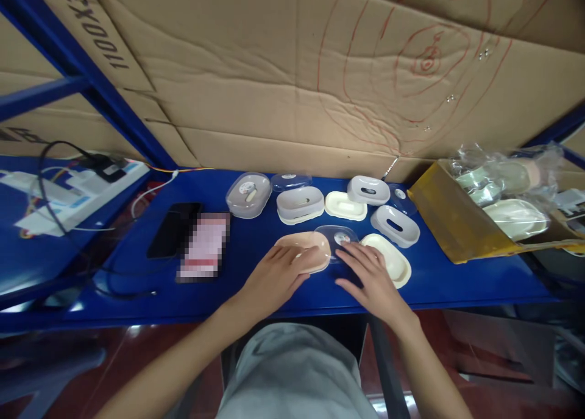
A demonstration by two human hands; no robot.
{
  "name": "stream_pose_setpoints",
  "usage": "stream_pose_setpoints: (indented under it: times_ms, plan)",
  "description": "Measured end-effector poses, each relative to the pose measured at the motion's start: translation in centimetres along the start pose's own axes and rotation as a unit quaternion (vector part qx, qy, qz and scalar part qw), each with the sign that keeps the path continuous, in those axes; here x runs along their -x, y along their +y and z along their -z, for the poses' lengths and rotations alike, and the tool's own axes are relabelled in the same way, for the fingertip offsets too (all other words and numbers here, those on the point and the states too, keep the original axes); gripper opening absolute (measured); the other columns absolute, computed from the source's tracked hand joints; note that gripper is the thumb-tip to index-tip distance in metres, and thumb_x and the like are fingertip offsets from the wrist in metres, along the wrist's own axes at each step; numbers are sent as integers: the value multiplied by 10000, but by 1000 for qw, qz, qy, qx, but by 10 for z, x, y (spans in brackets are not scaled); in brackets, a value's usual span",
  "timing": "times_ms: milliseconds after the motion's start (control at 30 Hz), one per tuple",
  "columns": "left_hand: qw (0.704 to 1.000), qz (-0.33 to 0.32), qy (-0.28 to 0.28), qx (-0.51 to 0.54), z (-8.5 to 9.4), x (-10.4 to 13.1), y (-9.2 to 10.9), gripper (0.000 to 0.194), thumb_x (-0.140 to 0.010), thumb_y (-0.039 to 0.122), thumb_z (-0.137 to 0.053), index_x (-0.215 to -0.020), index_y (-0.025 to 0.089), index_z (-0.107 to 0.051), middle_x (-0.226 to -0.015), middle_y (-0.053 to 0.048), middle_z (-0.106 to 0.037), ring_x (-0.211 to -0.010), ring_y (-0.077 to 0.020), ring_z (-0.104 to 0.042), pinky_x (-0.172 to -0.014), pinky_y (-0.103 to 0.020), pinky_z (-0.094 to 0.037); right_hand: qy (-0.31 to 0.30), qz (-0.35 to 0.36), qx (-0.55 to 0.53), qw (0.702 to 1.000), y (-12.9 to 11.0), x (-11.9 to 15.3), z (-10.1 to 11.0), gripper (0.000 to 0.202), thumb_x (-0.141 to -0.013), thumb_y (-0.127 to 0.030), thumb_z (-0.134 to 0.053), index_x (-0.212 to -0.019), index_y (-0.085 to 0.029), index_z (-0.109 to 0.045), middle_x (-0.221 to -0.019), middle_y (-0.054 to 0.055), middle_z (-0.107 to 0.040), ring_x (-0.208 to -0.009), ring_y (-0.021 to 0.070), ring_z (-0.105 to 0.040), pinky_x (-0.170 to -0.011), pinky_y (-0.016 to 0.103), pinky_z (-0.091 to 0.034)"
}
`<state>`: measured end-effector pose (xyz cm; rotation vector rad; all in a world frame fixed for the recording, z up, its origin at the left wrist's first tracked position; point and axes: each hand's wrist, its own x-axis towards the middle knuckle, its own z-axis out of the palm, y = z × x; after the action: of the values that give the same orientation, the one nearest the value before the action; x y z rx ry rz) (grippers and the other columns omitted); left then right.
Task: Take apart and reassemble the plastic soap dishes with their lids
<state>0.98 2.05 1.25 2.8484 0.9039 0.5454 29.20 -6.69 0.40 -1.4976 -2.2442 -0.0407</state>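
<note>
My left hand (pixel 278 276) lies over the left end of a peach soap dish (pixel 320 257), thumb at its near side and fingers across it, gripping the dish low on the table. Part of the dish is hidden beneath the hand. My right hand (pixel 372 279) is open, its fingers spread above the table between a clear lid (pixel 325 233) with a round sticker and a cream soap dish tray (pixel 398 268). Its fingertips overlap the lid's right edge; whether they touch it I cannot tell. Behind the right hand lies a grey slotted insert (pixel 395 226).
Behind are a lidded grey soap box (pixel 248 195), a grey insert on a cream tray (pixel 300 204), another cream tray (pixel 345 206) and clear lids (pixel 291 182). Phones (pixel 173 230) lie left, near a power strip (pixel 86 193). A cardboard box (pixel 457 218) of wrapped dishes stands right.
</note>
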Motion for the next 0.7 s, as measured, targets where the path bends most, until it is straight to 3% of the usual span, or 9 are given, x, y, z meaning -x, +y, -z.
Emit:
stream_pose_setpoints:
  times_ms: [133,267,467,600,700]
  plan:
    - [999,6,-7,44,3,-7,-2,476,-1070,220,-584,-1542,266,-532,-1425,-107,-708,-1343,-282,-665,-1177,-474,-491,37,-38,39,998,3,-19,-7,431,-1137,-353,-506,-1563,-300,-550,-1583,78,-627,-1449,297,-577,-1171,515,-425]
    - [997,19,9,78,5,-12,-6,419,-1116,259,-504,-1533,290,-540,-1431,-85,-723,-1326,-262,-676,-1158,-463,-489,47,-91,90,991,19,-33,-8,424,-1130,-386,-493,-1523,-284,-615,-1536,104,-662,-1418,347,-594,-1148,561,-431]
    - [990,87,97,55,2,-38,-17,331,-1133,269,-450,-1415,230,-619,-1385,-119,-738,-1317,-281,-670,-1119,-468,-481,62,-98,77,990,15,-28,-20,466,-1135,-354,-457,-1583,-257,-542,-1596,130,-602,-1471,335,-554,-1217,558,-384]
    - [1000,-5,21,8,-6,-72,-20,454,-1047,74,-485,-1446,249,-611,-1373,-91,-736,-1321,-255,-660,-1181,-461,-430,55,-73,58,994,6,-21,-27,438,-1140,-342,-464,-1566,-282,-541,-1599,109,-604,-1489,298,-549,-1261,545,-311]
    - [999,-19,12,-28,-15,-96,-23,568,-1006,15,-462,-1504,257,-585,-1480,-118,-663,-1428,-283,-584,-1247,-519,-353,53,-68,57,995,3,-19,-30,373,-1139,-345,-481,-1483,-273,-608,-1577,105,-625,-1479,288,-562,-1263,544,-292]
